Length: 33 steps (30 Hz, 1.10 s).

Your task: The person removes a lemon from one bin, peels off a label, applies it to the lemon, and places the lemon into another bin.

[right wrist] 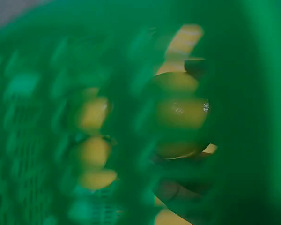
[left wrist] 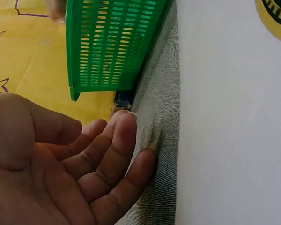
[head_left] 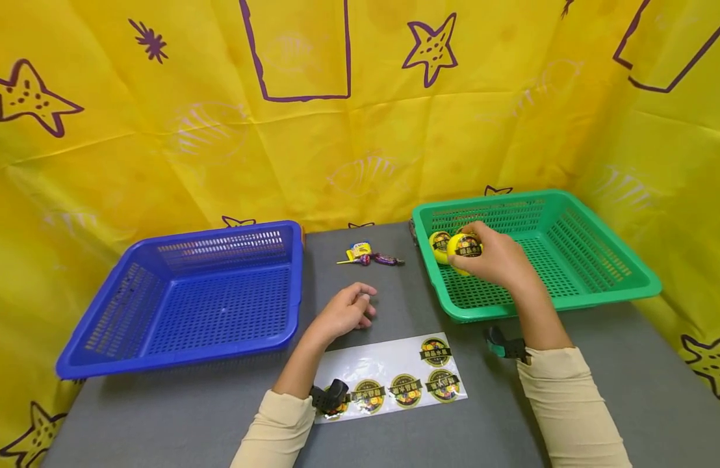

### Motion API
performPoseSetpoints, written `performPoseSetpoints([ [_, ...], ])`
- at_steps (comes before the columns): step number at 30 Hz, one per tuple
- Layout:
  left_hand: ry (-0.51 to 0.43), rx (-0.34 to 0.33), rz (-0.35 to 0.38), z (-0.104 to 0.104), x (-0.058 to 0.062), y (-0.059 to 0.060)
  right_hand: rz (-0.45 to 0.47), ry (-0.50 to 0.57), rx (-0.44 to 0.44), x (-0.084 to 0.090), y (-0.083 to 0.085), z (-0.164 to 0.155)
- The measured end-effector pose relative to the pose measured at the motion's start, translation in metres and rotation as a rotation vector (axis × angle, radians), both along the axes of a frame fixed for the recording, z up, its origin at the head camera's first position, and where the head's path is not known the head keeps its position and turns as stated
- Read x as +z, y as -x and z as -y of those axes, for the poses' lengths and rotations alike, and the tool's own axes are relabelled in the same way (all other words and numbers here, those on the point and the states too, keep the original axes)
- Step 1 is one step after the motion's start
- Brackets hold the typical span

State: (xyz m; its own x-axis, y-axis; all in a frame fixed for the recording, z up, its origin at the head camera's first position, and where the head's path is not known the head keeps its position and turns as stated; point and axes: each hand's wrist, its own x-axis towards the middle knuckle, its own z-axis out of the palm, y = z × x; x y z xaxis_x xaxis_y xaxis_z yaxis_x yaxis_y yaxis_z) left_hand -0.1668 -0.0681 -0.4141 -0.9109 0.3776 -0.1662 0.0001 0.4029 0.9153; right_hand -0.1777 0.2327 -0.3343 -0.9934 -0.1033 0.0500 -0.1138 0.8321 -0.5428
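My right hand (head_left: pixel 496 257) grips a round yellow fruit (head_left: pixel 464 252) bearing a black and gold label, above the left end of the green basket (head_left: pixel 607 300). Beside it, another labelled yellow fruit (head_left: pixel 440 246) lies in the basket, and part of a further one is visible behind my fingers. In the right wrist view the basket wall blurs and partly hides the held fruit (right wrist: pixel 180 112). My left hand (head_left: pixel 346 310) is loosely curled with nothing in it, just beyond the white sheet of round stickers (head_left: pixel 389 364). Its relaxed fingers (left wrist: pixel 124 136) show in the left wrist view.
On the left stands a blue basket (head_left: pixel 179 361) with nothing in it. Between the baskets lie a lollipop (head_left: pixel 364 259), a small yellow and blue packet (head_left: pixel 360 249) and a dark-wrapped candy (head_left: pixel 386 259) on the grey tabletop (head_left: pixel 395 435). A yellow patterned cloth (head_left: pixel 360 143) hangs behind.
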Motion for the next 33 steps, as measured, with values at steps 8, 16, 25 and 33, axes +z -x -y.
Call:
performPoseSetpoints([
  [8,0.02,-0.019,-0.009,0.002,-0.003,0.0,0.069,-0.143,0.058,-0.023,0.011,-0.012],
  [16,0.051,-0.027,-0.035,0.003,-0.002,0.0,0.099,-0.3,0.064,-0.031,0.02,-0.003],
  [25,0.091,-0.041,-0.056,0.003,0.0,-0.001,0.058,-0.323,0.05,-0.036,0.021,0.0],
  [33,0.156,-0.082,-0.098,0.007,0.01,-0.008,0.087,-0.265,0.065,-0.03,0.014,-0.011],
])
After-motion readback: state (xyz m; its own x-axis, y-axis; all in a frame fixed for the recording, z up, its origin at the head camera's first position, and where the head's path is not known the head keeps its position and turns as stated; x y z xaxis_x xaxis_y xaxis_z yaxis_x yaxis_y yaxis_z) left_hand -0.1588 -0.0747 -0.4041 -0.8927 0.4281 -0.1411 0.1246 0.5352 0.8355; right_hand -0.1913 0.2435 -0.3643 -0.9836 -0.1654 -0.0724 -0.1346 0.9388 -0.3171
